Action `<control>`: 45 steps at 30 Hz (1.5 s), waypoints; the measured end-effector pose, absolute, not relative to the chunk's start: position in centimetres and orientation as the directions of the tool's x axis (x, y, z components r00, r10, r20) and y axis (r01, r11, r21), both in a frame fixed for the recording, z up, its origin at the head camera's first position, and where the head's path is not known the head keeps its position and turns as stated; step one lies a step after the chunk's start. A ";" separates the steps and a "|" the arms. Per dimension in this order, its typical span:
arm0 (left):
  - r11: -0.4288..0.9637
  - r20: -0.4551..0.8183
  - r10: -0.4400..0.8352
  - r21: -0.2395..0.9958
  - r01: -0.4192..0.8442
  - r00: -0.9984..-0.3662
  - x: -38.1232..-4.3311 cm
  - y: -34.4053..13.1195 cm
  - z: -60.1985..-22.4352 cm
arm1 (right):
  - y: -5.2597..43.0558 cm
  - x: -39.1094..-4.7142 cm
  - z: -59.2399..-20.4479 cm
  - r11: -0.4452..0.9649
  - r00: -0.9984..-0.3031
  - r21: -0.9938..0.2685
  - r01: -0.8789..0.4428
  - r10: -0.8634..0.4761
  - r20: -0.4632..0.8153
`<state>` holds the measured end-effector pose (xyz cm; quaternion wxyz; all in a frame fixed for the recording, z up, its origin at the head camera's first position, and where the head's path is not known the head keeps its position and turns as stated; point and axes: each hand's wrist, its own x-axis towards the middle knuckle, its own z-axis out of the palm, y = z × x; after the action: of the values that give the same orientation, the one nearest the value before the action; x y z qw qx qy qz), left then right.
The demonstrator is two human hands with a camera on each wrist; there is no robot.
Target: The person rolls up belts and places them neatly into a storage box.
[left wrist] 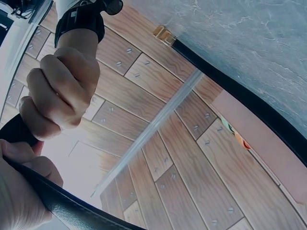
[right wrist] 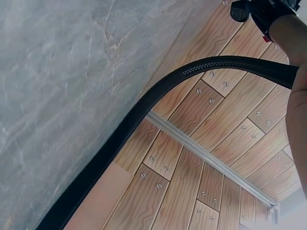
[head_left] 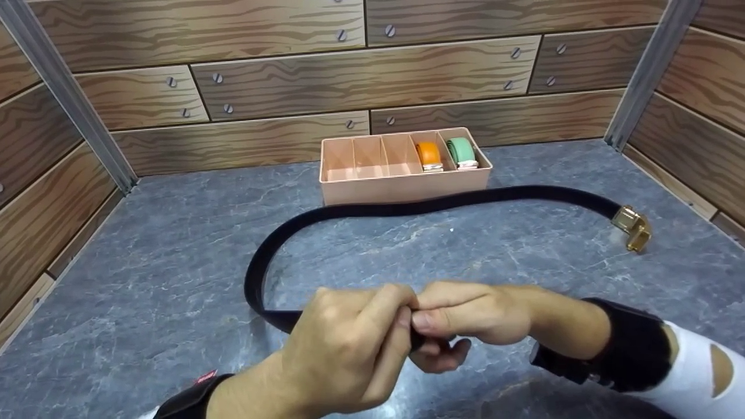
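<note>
My left hand and right hand pinch the black ratchet belt by its buckle-less end, probably to steady the curl, rest looping across tabletop before pink divided box.

We had free room on the grey marbled tabletop at the left of the frame, between the black belt and the plank-patterned left wall. We found a second gap inside the belt's curve, at the centre, open toward the right below the gold buckle. From there the belt barred a flat slide to the pink divided tray, but we could pass above it. The tray's three left compartments lay open; a rolled orange strap and a rolled green strap took up the two right ones. At the lower centre, the left hand and right hand gripped the belt and blocked our way.
</note>
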<state>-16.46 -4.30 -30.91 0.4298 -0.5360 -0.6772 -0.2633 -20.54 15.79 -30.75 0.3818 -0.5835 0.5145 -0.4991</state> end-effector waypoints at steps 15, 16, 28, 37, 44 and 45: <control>0.603 0.878 0.445 -0.149 0.783 -0.175 -22.8 -3.7 -26.2 | 16.0 -21.9 -24.6 0.327 -0.424 -0.270 -0.906 -0.678 0.601; 0.609 0.883 0.440 -0.160 0.777 -0.163 -23.1 -3.5 -25.7 | 16.1 -22.1 -24.0 0.330 -0.412 -0.249 -0.910 -0.671 0.616; 0.639 0.895 0.437 -0.243 0.729 -0.084 -23.4 -2.5 -23.6 | 15.9 -21.1 -21.2 0.343 -0.128 0.105 -0.934 -0.593 0.795; 0.614 0.873 0.467 -0.206 0.762 -0.140 -22.5 -2.7 -23.9 | 15.9 -20.8 -22.3 0.398 -0.079 0.236 -0.887 -0.633 0.770; 0.392 0.878 0.455 -0.045 0.919 -0.151 -22.4 -3.2 -23.5 | 16.0 -20.5 -21.8 0.234 -0.010 0.144 -0.961 -0.556 0.831; 0.396 0.879 0.450 -0.036 0.917 -0.160 -22.5 -3.2 -23.6 | 15.9 -20.4 -21.8 0.237 -0.008 0.148 -0.960 -0.555 0.832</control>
<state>-22.46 -3.22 -23.56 0.4360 -0.4795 -0.7128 -0.2681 -20.43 15.95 -21.81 -0.4163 -0.5679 0.6671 -0.2432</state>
